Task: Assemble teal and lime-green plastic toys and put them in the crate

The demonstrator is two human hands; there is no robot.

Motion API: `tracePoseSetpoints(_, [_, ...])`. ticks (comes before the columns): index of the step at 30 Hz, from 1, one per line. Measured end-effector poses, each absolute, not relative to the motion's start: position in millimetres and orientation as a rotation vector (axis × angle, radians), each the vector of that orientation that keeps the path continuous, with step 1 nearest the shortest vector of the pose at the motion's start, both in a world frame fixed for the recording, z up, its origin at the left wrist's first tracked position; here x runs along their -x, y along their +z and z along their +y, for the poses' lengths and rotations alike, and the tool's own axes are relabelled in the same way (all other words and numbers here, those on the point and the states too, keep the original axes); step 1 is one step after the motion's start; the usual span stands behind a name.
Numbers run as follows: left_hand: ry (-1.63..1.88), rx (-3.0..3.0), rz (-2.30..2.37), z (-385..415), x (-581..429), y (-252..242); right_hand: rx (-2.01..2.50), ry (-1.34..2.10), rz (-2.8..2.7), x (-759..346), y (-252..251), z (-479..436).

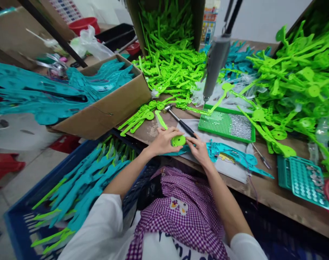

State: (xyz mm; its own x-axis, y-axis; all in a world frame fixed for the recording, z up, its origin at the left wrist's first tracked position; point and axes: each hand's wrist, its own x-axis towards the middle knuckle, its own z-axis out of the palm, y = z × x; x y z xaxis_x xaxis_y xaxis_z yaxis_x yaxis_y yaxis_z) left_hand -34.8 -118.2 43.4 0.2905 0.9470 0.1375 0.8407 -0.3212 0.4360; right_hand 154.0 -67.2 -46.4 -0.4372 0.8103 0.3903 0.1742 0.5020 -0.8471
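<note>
Workbench, seen from the head camera I follow at a distance. The left hand (164,141) is closed around a green piece (178,141), its round disc showing beside the fingers and its narrow arm rising past the knuckles. The right hand (198,148) is just beside the disc, thumb and forefinger drawn to a narrow gap; I cannot tell whether anything is pinched there. The green piece is over the bench's near edge, above one end of a blue piece (235,154), which lies partly on a white cloth (231,172).

Beyond the hands I note a hammer (184,122), its handle pointing toward the right hand, and a green tray (212,122), half pegboard-like holes, half small metal bits. A power screwdriver (215,66) hangs tip-down by the tray's far edge. Loose green pieces (178,70) are heaped at the back. To the left, a cardboard box (107,113) holds more blue pieces; below it, a blue crate (15,225) holds blue and green pieces together.
</note>
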Motion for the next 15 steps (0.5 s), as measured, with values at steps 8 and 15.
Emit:
tracePoseSetpoints(8, [0.476, -2.579, 1.625, -110, 52, 34, 0.94, 1.24, -1.524, -164, -39, -56])
tracePoseSetpoints(15, [0.36, -2.611, 1.875, -124, 26, 64, 1.0, 1.323, -1.483, -160, -42, -50])
